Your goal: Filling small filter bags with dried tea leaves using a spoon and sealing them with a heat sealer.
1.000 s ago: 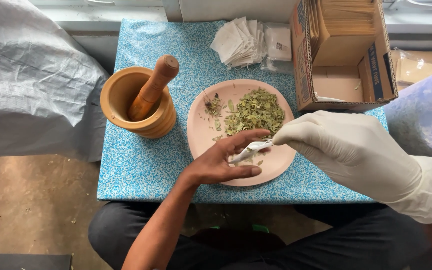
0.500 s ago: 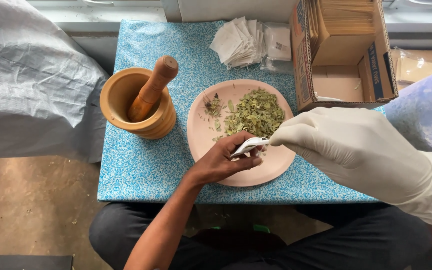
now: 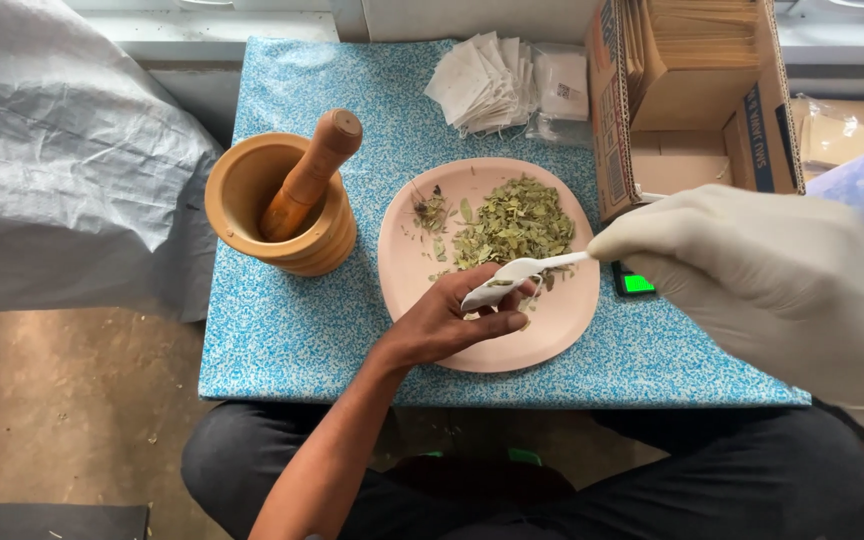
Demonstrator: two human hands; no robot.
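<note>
One pink plate point(image 3: 552, 340), one white spoon point(image 3: 517, 272), one wooden mortar point(image 3: 282, 205), one pestle point(image 3: 312, 170), one cardboard box point(image 3: 697, 95), two hands: left point(image 3: 452, 322), right point(image 3: 762, 275).
</note>
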